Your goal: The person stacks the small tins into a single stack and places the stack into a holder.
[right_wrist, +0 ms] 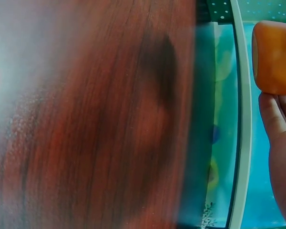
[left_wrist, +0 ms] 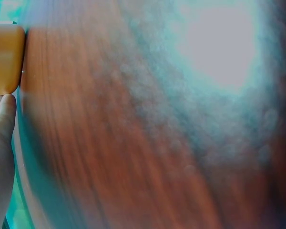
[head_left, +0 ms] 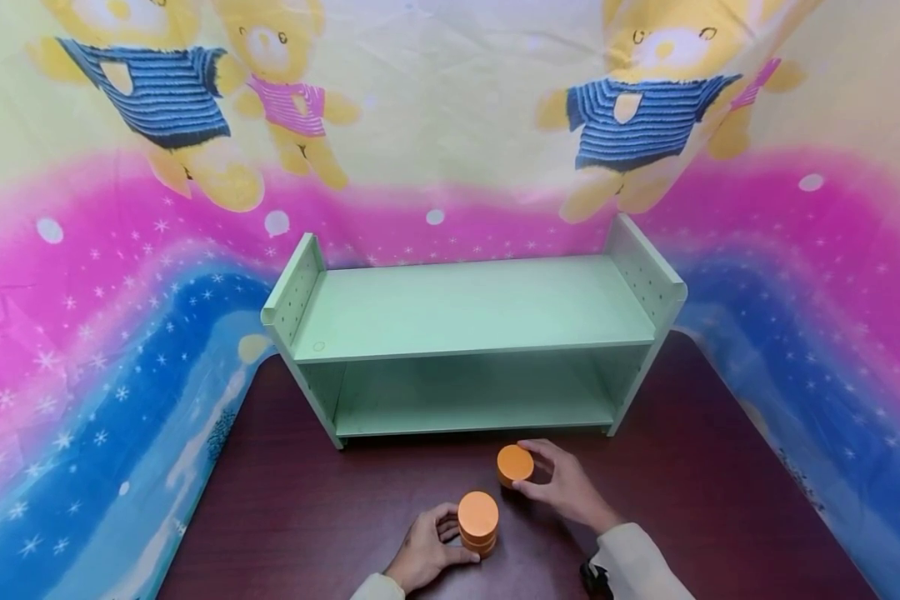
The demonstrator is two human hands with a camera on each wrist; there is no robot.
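In the head view, a short stack of orange round blocks stands near the front of the dark wooden table. My left hand holds it from the left, thumb in front and fingers behind. Another orange round block is farther back and a little to the right, its flat top facing up. From its right side, my right hand grips it between thumb and fingers. The left wrist view catches part of an orange block above the fingers. In the right wrist view, the orange block sits above the thumb.
A pale green two-tier shelf with raised sides stands at the back of the table. Its lower front edge is just beyond the right hand. A cloth printed with bears hangs behind and around the table.
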